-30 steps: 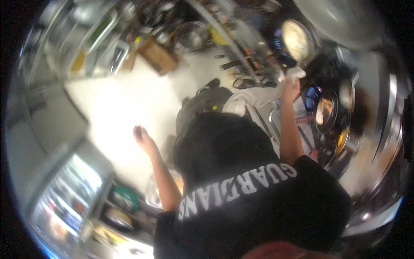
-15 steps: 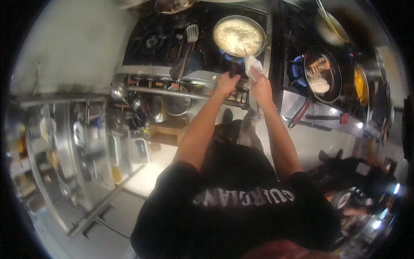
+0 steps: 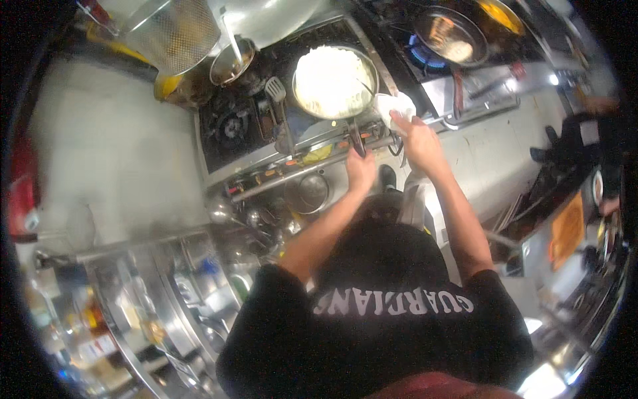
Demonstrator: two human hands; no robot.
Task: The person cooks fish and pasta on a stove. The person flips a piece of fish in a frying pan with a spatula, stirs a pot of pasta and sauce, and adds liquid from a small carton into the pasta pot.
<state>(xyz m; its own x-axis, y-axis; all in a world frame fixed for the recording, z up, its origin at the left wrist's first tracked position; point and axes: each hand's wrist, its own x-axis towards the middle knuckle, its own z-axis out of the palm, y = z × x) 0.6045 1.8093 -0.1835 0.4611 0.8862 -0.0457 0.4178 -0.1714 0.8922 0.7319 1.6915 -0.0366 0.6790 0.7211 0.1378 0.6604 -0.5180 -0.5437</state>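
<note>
My left hand (image 3: 361,171) is closed around the dark handle (image 3: 357,138) of a wide frying pan (image 3: 376,85) at the front of the stove. Pale, creamy food (image 3: 332,78) fills the pan, glaring almost white. In my right hand (image 3: 423,143) is a bunched white cloth (image 3: 397,108), beside the pan's right rim. A thin utensil stem runs from near the cloth into the food; its far end is hidden. Left of the pan, a slotted spatula (image 3: 275,89) lies across the stovetop.
On the right burner, above a blue flame (image 3: 425,56), a dark pan (image 3: 475,38) holds browned and pale pieces. A small saucepan (image 3: 234,65) and a mesh basket (image 3: 171,40) stand at the back left. Another person's dark sleeve (image 3: 585,133) shows at the right.
The view has swung, bringing the back-left basket and saucepan into sight. My left hand now shows farther down the pan handle in the picture. The food looks whiter, and the flame under its pan is hidden.
</note>
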